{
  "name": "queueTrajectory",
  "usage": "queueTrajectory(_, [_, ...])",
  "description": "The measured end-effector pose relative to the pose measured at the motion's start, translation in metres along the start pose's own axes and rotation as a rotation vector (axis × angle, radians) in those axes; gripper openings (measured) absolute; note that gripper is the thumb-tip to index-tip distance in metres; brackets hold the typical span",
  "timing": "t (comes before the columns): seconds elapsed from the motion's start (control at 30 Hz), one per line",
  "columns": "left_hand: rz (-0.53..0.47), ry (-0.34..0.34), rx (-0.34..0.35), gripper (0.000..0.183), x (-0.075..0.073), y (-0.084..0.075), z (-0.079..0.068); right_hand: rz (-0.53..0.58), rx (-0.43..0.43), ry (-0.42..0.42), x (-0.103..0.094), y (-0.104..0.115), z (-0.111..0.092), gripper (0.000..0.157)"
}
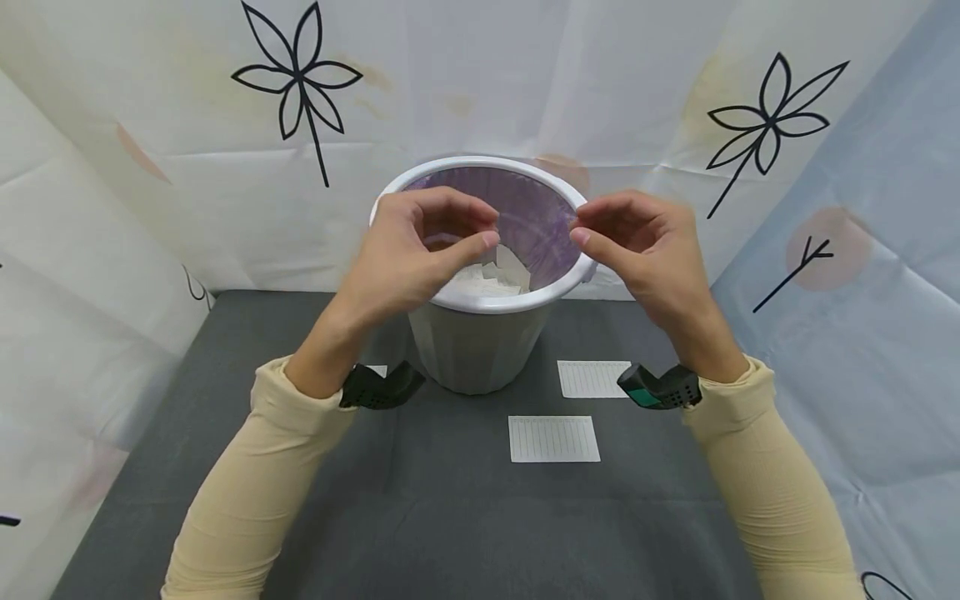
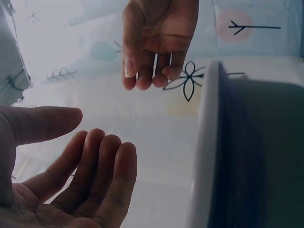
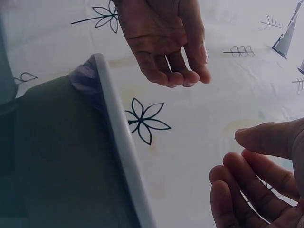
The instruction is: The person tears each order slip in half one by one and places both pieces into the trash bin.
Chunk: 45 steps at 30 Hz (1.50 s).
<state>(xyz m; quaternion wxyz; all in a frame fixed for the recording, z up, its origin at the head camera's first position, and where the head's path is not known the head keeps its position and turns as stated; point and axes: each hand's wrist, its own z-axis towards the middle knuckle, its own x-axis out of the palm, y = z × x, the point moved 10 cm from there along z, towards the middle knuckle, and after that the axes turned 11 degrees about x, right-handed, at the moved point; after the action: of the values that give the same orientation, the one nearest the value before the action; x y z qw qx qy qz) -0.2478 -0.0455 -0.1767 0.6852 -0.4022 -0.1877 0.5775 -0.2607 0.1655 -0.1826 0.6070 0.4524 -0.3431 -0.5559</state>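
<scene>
Both hands hover above a white bin (image 1: 480, 350) lined with a thin purple bag (image 1: 536, 204). White paper pieces (image 1: 487, 279) lie inside it. My left hand (image 1: 408, 250) is over the bin's left side, fingers loosely bent, thumb apart from them, holding nothing. Near the bin's right rim is my right hand (image 1: 645, 250), bent in a similar way and also without anything in it. The wrist views show a gap between thumb and fingers on the left hand (image 2: 90, 171) and the right hand (image 3: 261, 175).
Two white lined paper slips (image 1: 555, 439) (image 1: 592, 379) lie on the dark grey tabletop (image 1: 465, 525), right of the bin's base. Part of another white piece (image 1: 377, 370) shows by the left wrist. Pale curtains (image 1: 465, 75) with leaf drawings hang behind and at both sides.
</scene>
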Motion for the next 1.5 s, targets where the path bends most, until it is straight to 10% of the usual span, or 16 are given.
queueTrajectory(0.6, [0.021, 0.097, 0.094, 0.014, 0.073, 0.003, -0.059, -0.024, 0.001, 0.039, -0.008, -0.03, -0.063, 0.023])
queueTrajectory(1.5, [0.103, 0.228, -0.179, 0.022, 0.14, 0.144, -0.136, -0.179, 0.315, -0.022, -0.038, -0.172, -0.125, 0.026])
